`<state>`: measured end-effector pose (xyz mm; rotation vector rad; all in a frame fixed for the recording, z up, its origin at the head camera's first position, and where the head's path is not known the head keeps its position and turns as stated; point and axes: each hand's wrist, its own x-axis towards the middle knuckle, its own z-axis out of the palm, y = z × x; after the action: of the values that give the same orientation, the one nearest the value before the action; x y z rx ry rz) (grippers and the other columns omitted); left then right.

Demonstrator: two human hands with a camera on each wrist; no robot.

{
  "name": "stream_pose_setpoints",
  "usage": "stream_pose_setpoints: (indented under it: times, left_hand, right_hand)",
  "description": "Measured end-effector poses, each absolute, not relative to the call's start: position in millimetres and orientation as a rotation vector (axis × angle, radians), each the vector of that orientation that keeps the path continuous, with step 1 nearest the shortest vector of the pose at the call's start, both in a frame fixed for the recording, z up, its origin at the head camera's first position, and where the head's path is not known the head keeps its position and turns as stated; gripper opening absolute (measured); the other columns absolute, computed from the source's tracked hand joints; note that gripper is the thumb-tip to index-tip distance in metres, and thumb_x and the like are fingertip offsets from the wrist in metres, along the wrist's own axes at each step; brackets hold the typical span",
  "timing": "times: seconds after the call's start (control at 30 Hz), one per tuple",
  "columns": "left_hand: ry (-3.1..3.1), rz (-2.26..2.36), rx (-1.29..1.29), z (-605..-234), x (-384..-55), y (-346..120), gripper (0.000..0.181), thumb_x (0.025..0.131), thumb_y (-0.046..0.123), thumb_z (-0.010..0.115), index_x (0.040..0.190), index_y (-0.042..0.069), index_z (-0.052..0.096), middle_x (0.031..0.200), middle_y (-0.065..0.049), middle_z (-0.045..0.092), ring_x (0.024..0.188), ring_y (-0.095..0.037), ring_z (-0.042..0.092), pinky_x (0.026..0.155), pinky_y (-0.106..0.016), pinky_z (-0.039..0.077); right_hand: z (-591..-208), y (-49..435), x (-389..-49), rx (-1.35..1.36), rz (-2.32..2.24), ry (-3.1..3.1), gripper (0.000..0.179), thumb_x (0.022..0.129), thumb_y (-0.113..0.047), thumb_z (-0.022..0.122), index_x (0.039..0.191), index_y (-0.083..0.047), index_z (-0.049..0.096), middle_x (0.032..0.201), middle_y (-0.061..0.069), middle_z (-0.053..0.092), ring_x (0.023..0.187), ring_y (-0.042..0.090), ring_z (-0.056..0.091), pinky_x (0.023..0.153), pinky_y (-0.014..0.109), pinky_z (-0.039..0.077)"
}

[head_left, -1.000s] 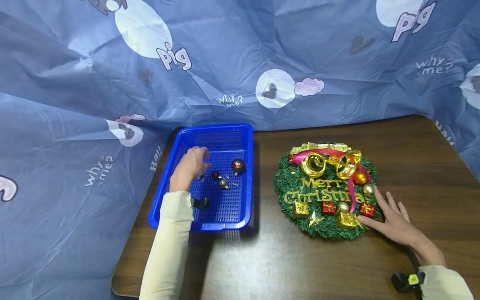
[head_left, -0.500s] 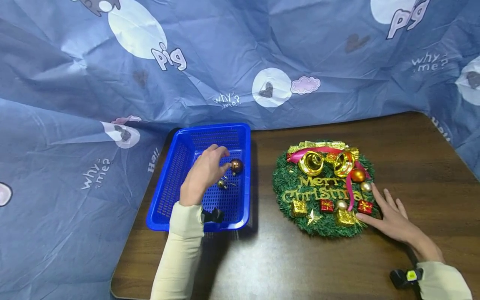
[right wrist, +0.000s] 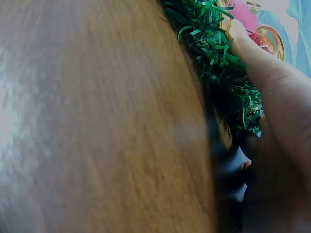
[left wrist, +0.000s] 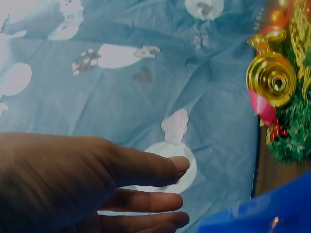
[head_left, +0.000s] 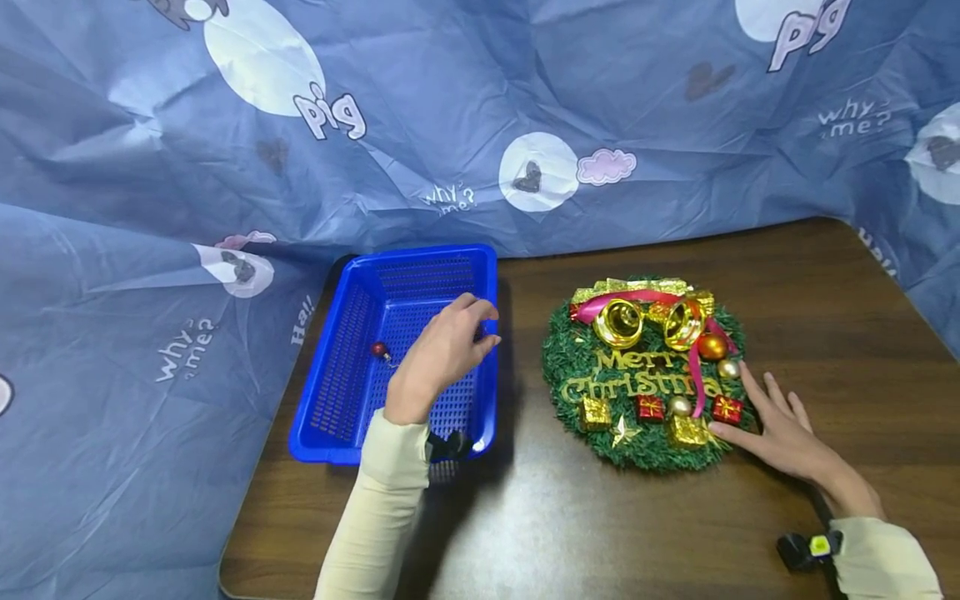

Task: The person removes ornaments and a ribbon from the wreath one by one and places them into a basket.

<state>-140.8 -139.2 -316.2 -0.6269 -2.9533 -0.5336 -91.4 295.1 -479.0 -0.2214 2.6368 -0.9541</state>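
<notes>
My left hand point(head_left: 442, 350) is over the right half of a blue plastic basket point(head_left: 318, 455), thumb and fingers apart and loosely bent. Nothing shows between them in the left wrist view, where the hand point(left wrist: 87, 179) is seen from the side. Left of it in the basket lies a small dark red ball ornament point(head_left: 378, 350) with a hook. The hand hides the basket floor beneath it. My right hand point(head_left: 787, 437) spreads its fingers at the right edge of a green Christmas wreath point(head_left: 566, 362), thumb by a gold gift box point(head_left: 687, 432). The right wrist view shows that thumb against the greenery point(right wrist: 214, 53).
Gold bells point(head_left: 618, 323), a pink ribbon, small gift boxes, balls and gold "Merry Christmas" lettering decorate the wreath. Both wreath and basket stand on a brown wooden table point(head_left: 585, 525). A blue printed cloth point(head_left: 420, 92) hangs behind and at the left.
My left hand has moved right across the basket, covering the brown and gold balls seen earlier. The red ball now shows left of the hand. My right hand stays at the wreath.
</notes>
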Motion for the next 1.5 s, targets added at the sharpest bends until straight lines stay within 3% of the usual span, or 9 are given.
stream_pose_setpoints:
  times: [0.47, 0.63, 1.03, 1.5]
  left_hand:
    - [-2.956, -0.517, -0.814, -314, -135, -93, 0.03, 0.087, 0.02, 0.07, 0.113, 0.007, 0.064, 0.108, -0.006, 0.061, 0.096, -0.019, 0.061, 0.085, -0.031, 0.053]
    - [-2.962, -0.48, -0.878, -316, -132, -72, 0.029, 0.089, 0.023, 0.068, 0.115, 0.011, 0.064, 0.108, -0.003, 0.061, 0.091, -0.017, 0.062, 0.08, -0.03, 0.053]
    - [-3.015, -0.402, -0.992, -320, -131, -34, 0.031, 0.09, 0.028, 0.066, 0.118, 0.015, 0.062, 0.119, 0.0, 0.06, 0.102, -0.015, 0.062, 0.086, -0.028, 0.053]
    - [-3.016, -0.306, -1.18, -342, -128, 17, 0.031, 0.091, 0.029, 0.065, 0.119, 0.017, 0.062, 0.109, 0.003, 0.059, 0.094, -0.008, 0.058, 0.079, -0.019, 0.051]
  right_hand:
    - [-478, 295, -91, -0.211, -0.951, 2.634, 0.101, 0.09, -0.051, 0.057, 0.15, -0.022, -0.019, 0.152, 0.035, -0.012, 0.14, 0.05, -0.017, 0.106, 0.065, -0.02]
    - [-478, 296, -91, -0.217, -0.967, 2.632, 0.101, 0.09, -0.05, 0.057, 0.15, -0.023, -0.019, 0.152, 0.034, -0.012, 0.14, 0.049, -0.018, 0.106, 0.065, -0.021]
    - [-478, 297, -92, -0.217, -0.968, 2.63, 0.1, 0.09, -0.051, 0.057, 0.15, -0.024, -0.019, 0.154, 0.031, -0.01, 0.141, 0.049, -0.016, 0.106, 0.064, -0.022]
    - [-477, 298, -92, -0.21, -0.966, 2.626, 0.1, 0.09, -0.05, 0.057, 0.15, -0.024, -0.018, 0.154, 0.031, -0.01, 0.141, 0.048, -0.017, 0.107, 0.065, -0.02]
